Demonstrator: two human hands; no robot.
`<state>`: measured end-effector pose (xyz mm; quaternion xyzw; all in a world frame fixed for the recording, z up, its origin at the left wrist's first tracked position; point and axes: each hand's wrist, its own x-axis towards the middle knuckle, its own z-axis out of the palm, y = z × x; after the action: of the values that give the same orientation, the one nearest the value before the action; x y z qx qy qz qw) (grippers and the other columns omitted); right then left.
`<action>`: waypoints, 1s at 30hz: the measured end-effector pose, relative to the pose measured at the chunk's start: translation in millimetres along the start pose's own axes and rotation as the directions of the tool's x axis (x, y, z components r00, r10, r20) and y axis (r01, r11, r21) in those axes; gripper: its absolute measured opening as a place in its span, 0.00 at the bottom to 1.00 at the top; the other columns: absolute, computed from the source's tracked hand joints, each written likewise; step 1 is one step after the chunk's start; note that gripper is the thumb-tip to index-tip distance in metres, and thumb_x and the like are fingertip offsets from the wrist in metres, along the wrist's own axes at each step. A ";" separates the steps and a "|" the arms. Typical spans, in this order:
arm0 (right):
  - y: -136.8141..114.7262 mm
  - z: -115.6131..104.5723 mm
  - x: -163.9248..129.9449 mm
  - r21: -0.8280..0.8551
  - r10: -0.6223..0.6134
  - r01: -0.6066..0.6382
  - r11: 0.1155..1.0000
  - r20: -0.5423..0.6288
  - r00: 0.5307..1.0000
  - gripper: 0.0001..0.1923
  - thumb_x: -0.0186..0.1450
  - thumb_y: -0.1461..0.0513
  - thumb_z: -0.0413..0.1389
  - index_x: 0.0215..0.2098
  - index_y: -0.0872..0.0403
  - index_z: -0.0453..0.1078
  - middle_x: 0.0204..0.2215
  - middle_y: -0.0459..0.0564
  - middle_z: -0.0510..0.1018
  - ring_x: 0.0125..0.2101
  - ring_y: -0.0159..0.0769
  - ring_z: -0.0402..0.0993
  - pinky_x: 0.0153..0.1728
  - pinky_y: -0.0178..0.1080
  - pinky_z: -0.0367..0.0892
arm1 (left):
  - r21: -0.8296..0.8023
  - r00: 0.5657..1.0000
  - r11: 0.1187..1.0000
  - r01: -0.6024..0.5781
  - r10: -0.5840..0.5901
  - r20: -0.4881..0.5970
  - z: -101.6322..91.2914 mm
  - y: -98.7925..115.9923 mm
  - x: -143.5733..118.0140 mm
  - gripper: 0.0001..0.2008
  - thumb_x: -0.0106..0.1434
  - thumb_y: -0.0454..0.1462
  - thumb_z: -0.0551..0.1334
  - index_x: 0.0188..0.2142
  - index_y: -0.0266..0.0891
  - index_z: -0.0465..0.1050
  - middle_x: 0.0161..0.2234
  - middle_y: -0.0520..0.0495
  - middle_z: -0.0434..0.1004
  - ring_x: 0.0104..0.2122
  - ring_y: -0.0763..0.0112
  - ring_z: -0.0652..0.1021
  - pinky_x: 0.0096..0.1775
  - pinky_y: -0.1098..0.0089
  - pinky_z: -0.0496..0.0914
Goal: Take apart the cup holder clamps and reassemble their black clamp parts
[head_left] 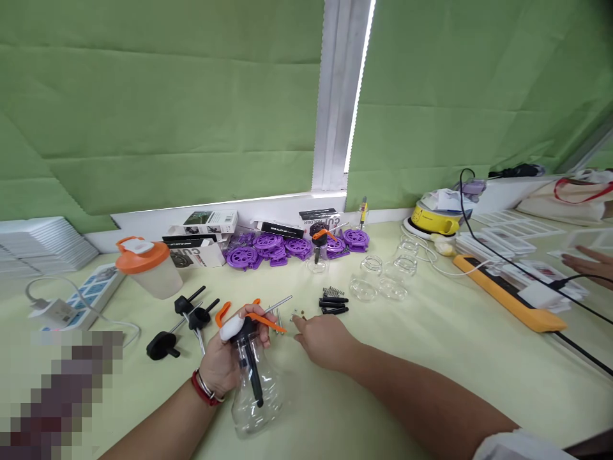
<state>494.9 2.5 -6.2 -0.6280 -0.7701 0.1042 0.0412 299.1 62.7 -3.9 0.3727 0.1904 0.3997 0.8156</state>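
My left hand (223,364) is wrapped round the neck of a clear flask-shaped bottle (256,406). The bottle has a black top with a white cap piece, an orange lever (265,321) and a black tube hanging inside. My right hand (325,342) rests on the table, its index finger stretched to a few tiny metal parts (294,314) and its thumb slightly apart; the other fingers are curled. Between the hands lie thin metal rods (279,322) and more orange levers (223,314). Black tubes (334,302) and springs (334,291) lie just beyond my right hand.
Black pump heads with rods (163,345) lie at left, near an orange-lidded shaker (148,268) and a power strip (96,294). Purple wheel-like parts (268,246), boxes (211,220) and clear cups (371,265) stand behind. A yellow-edged power strip (507,297) and another person's hand (589,263) are at right.
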 end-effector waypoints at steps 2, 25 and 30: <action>-0.5 -4.0 -6.5 0.258 0.002 -0.012 0.966 0.038 0.999 0.20 0.68 0.53 0.40 0.37 0.57 0.68 0.27 0.55 0.76 0.28 0.39 0.72 0.27 0.36 0.59 | -0.023 0.996 0.999 -0.039 0.037 -0.085 2.6 1.1 0.2 0.12 0.59 0.39 0.57 0.36 0.33 0.73 0.36 0.39 0.76 0.27 0.67 0.74 0.31 0.67 0.71; -6.2 -12.5 -27.2 0.147 -0.397 0.580 0.801 -0.595 0.699 0.30 0.56 0.60 0.59 0.55 0.52 0.55 0.52 0.59 0.63 0.53 0.45 0.59 0.54 0.53 0.56 | 0.820 0.912 0.563 -0.104 0.383 -0.147 1.8 2.4 -6.4 0.17 0.64 0.46 0.50 0.24 0.39 0.62 0.19 0.53 0.63 0.19 0.73 0.63 0.22 0.72 0.58; -3.2 -14.6 -24.4 0.003 -0.532 0.639 0.769 -0.552 0.642 0.28 0.61 0.61 0.57 0.57 0.41 0.54 0.57 0.52 0.61 0.57 0.42 0.54 0.57 0.51 0.52 | 0.723 0.895 0.689 -0.046 0.350 -0.277 8.0 5.8 -3.8 0.19 0.63 0.49 0.51 0.23 0.39 0.64 0.17 0.53 0.62 0.17 0.74 0.62 0.19 0.74 0.56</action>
<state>499.8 -20.4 10.4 -0.3395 -0.8762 -0.0128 0.3419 298.7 58.3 5.7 0.5834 0.4448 0.4513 0.5081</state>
